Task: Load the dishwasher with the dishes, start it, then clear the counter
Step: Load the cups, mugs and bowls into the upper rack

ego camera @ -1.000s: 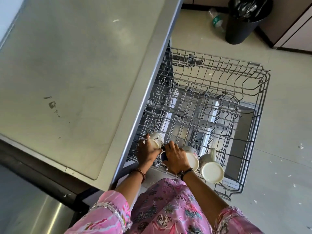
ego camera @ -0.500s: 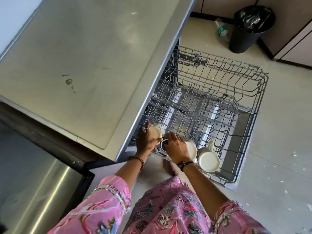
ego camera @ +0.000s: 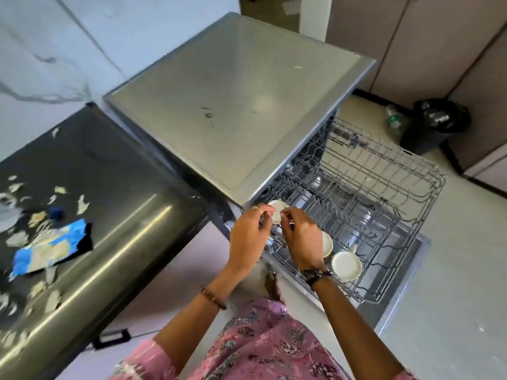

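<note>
Both hands meet over the near-left corner of the pulled-out grey wire dishwasher rack (ego camera: 389, 193). The left hand (ego camera: 248, 237), a thin ring on one finger, curls its fingers (ego camera: 264, 212) round the left side of a small cream ceramic cup (ego camera: 277, 211), and the right hand (ego camera: 303, 241) pinches the same cup from the right with its fingertips, so the cup is gripped between the two, tipped on its side with its pale round face turned up, just above the rack's corner. At about four o'clock from that cup, partly hidden under the right hand, a second cream cup (ego camera: 327, 244) sits in the rack, and just beyond it, further toward four o'clock, a third cream cup with a handle (ego camera: 346, 266) stands among the wires. A brown bead bracelet (ego camera: 212, 297) circles the left wrist and a dark band (ego camera: 317, 275) the right; pink flowered cloth (ego camera: 263, 344) covers the person at six o'clock. The rack juts out from under the grey metal dishwasher top (ego camera: 236, 105), which fills the twelve o'clock area. At nine o'clock a dark steel worktop (ego camera: 109, 174) carries a crumpled blue and white wrapper (ego camera: 49, 248) and pale torn scraps. On the floor at two o'clock stand a black bin with a black liner (ego camera: 436, 124) and, beside it, a clear plastic bottle (ego camera: 393, 120).
</note>
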